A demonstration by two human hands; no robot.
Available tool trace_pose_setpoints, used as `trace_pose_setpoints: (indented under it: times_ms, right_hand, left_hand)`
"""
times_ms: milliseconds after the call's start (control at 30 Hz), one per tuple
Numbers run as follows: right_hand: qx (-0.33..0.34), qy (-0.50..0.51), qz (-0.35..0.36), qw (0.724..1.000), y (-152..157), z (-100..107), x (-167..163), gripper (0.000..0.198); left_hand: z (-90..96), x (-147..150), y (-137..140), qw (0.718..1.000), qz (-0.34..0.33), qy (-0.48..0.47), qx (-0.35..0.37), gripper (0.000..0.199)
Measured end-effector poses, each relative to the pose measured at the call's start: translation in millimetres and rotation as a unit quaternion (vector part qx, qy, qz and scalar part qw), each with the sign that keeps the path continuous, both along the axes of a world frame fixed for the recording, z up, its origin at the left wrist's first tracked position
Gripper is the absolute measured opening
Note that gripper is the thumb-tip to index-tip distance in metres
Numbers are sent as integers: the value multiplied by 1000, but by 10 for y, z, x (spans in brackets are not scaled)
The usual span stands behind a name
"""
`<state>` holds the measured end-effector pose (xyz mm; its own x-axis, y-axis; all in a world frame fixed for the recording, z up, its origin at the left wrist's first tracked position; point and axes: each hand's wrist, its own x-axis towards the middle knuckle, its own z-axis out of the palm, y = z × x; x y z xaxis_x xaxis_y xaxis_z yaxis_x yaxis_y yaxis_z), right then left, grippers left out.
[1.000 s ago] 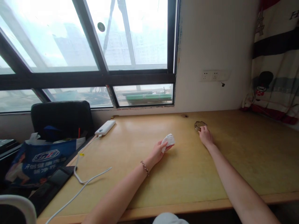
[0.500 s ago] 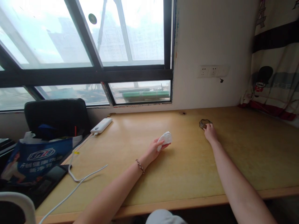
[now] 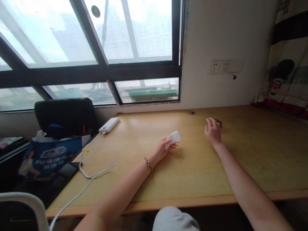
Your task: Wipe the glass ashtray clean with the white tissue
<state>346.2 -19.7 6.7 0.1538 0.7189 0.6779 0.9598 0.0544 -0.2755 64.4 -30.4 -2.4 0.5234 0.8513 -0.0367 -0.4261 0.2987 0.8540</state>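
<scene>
Gripping a crumpled white tissue (image 3: 176, 136) between thumb and fingers, the left hand (image 3: 164, 149) holds it over the middle of the surface (image 3: 192, 179). The right hand (image 3: 213, 132) is empty, fingers loosely parted and slightly bent, just beside a small dark dish (image 3: 219, 123) it mostly hides; whether they touch, I cannot tell. The tissue looks soft, matte and creased; the surface is smooth, yellowish and faintly glossy. A chain-like bracelet (image 3: 148, 164) circles the left wrist.

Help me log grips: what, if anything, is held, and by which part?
The left hand holds a white tissue by its near, lower end; the far end sticks out free. The right hand appears empty.
</scene>
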Motion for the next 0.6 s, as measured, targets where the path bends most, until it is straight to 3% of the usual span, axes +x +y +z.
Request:
trace_pose_setpoints:
  times_ms: [100, 200, 333, 500, 600]
  right_hand:
    - [-23, -59, 209, 976, -243, 163, -610, 50]
    - [-50, -95, 326, 939, -411, 169, -1054, 49]
    - [-45, -54, 344, 936, -448, 88, -1197, 29]
    - [-36, 149, 305, 940, -441, 66, -1082, 19]
    - [-58, 331, 281, 899, -452, 52, -1082, 24]
  left_hand:
    - [-4, 0, 9, 1000, 0, 3, -18, 32]
    - [-33, 6, 29, 1000, 7, -7, -25, 30]
    - [-69, 18, 51, 999, 23, -3, -27, 25]
    - [-72, 21, 68, 998, 59, 11, -34, 23]
    - [-67, 20, 72, 998, 60, 6, -37, 26]
